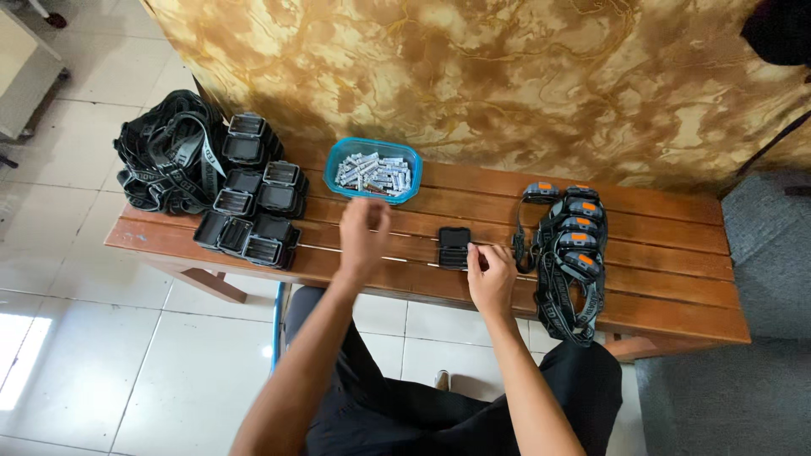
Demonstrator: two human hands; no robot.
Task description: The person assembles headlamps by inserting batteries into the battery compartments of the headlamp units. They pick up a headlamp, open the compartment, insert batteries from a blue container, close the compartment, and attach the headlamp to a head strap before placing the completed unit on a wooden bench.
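Observation:
My right hand (491, 275) rests on the wooden bench (676, 279), its fingers holding the right side of an open black headlamp case (454, 246). My left hand (364, 235) hovers just in front of a blue plastic tub (374, 170) filled with small grey batteries; its fingers are curled, and I cannot tell whether they hold anything.
A heap of open black headlamp cases with grey straps (211, 181) fills the bench's left end. A row of closed headlamps with orange buttons and straps (570, 249) lies at the right. Behind stands a gold marbled wall (473, 76); below is white tile floor (127, 363).

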